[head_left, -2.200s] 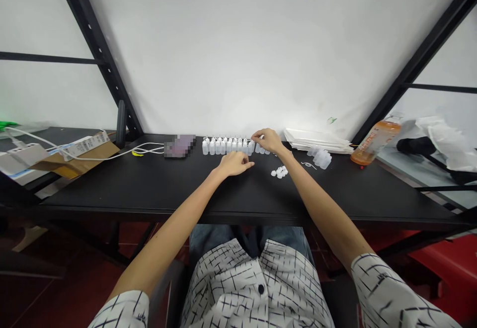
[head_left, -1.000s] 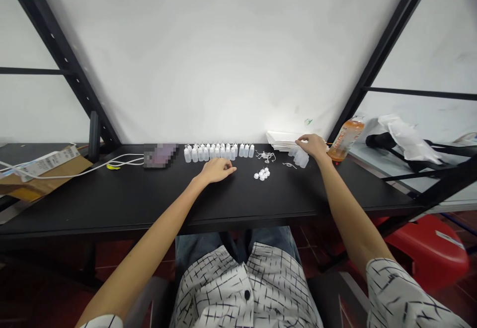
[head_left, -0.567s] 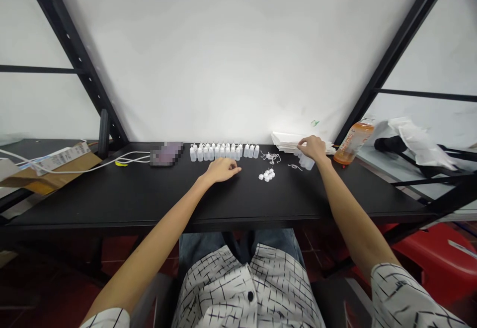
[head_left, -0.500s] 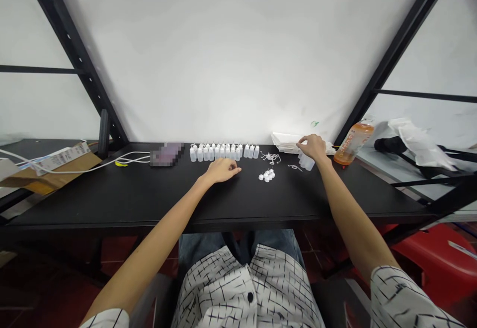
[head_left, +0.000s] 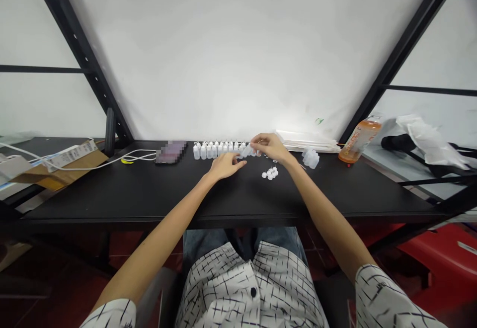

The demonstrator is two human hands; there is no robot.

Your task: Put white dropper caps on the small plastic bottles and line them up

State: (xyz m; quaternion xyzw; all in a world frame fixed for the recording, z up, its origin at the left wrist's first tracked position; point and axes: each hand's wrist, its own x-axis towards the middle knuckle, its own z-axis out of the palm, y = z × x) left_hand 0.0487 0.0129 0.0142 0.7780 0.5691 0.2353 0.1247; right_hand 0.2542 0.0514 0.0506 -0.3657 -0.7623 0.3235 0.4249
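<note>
My right hand (head_left: 269, 145) pinches a small translucent plastic bottle (head_left: 246, 151) by one end and holds it tilted in front of the bottle row. Just to its left is my left hand (head_left: 225, 165), with thumb and fingers apart and nothing seen between them. Behind it several capped bottles (head_left: 203, 152) stand upright in a row along the wall. White caps (head_left: 270, 173) lie in a small cluster on the black table (head_left: 238, 201). Further right, several uncapped bottles (head_left: 310, 158) lie in a pile. Part of the row is hidden by my hands.
A phone (head_left: 171, 152) with white cables lies at the left, near an opened cardboard box (head_left: 63, 169). A stack of white sheets (head_left: 309, 141) rests against the wall. At the right stands a bottle of orange drink (head_left: 359, 141), tilted in view.
My right hand has moved left from the bottle pile to the row, carrying a bottle. My left hand has opened slightly and shifted a little toward it. The view has moved slightly.
</note>
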